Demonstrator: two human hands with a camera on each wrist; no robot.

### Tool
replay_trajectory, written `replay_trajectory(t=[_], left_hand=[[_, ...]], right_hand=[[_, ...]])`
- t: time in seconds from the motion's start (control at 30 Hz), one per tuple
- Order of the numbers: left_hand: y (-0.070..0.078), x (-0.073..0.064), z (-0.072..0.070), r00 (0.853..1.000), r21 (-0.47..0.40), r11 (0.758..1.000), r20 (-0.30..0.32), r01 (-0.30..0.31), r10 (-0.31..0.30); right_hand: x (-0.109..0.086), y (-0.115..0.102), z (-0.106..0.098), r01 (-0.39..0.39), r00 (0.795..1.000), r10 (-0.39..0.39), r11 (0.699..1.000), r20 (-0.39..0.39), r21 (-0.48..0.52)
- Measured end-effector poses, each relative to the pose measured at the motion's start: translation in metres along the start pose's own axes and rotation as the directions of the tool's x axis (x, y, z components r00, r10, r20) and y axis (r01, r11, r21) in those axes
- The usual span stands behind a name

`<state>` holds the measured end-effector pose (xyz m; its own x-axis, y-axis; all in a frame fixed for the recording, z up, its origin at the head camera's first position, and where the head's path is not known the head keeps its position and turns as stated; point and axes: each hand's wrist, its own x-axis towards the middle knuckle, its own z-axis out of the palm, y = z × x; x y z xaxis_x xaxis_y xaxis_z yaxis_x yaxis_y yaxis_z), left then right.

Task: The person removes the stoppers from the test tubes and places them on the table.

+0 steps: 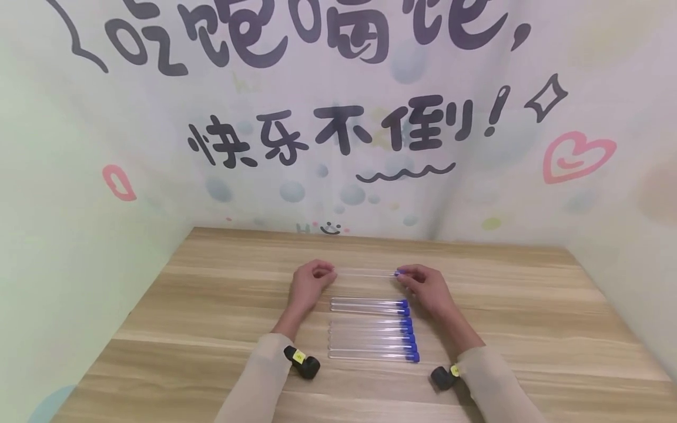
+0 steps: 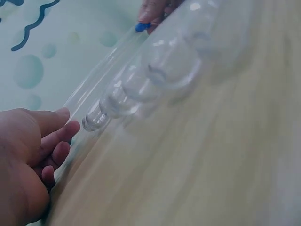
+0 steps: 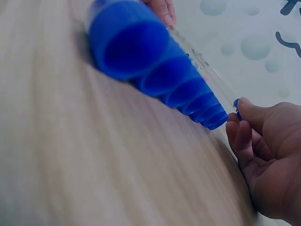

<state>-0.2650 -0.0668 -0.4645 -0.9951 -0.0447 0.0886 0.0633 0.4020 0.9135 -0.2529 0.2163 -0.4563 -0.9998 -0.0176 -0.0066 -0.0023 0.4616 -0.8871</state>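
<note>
A clear test tube with a blue cap lies crosswise between both hands, beyond the other tubes. My left hand pinches its rounded end between thumb and fingertips; the left wrist view also shows this hand at the tube's end. At the opposite end, the right hand pinches the blue cap, which the fingers partly hide. Closer to me, several more capped test tubes lie parallel in a row, caps to the right. A pair sits slightly apart at the row's far side.
The wood-grain table carries the tubes. A printed cloth wall stands behind its far edge, with pale walls at left and right. Black wrist cameras are strapped to both sleeves, low over the tabletop.
</note>
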Motion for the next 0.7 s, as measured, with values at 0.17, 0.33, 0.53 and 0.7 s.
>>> replay_trajectory(t=[0.17, 0.33, 0.53, 0.7], left_hand=[[-0.0033, 0.0017, 0.0022, 0.999, -0.036, 0.999, -0.033, -0.021, 0.02], [-0.0034, -0.0006, 0.0036, 0.999, -0.056, 0.998, -0.015, -0.03, 0.029], [-0.0009, -0.0046, 0.0037, 0.996, -0.063, 0.995, 0.039, -0.071, 0.074], [-0.0003, -0.0058, 0.0033, 0.996, -0.076, 0.993, 0.017, -0.088, 0.089]], right_hand=[[0.0013, 0.0011, 0.0027, 0.002, 1.0, -0.002, 1.0, -0.016, -0.009], [-0.0007, 0.0036, 0.0041, 0.042, 0.998, -0.044, 0.998, -0.04, -0.051], [-0.0031, 0.0048, 0.0043, 0.077, 0.993, -0.084, 0.994, -0.089, -0.077], [-0.0042, 0.0021, 0.0035, 0.066, 0.991, -0.073, 0.996, -0.112, -0.063]])
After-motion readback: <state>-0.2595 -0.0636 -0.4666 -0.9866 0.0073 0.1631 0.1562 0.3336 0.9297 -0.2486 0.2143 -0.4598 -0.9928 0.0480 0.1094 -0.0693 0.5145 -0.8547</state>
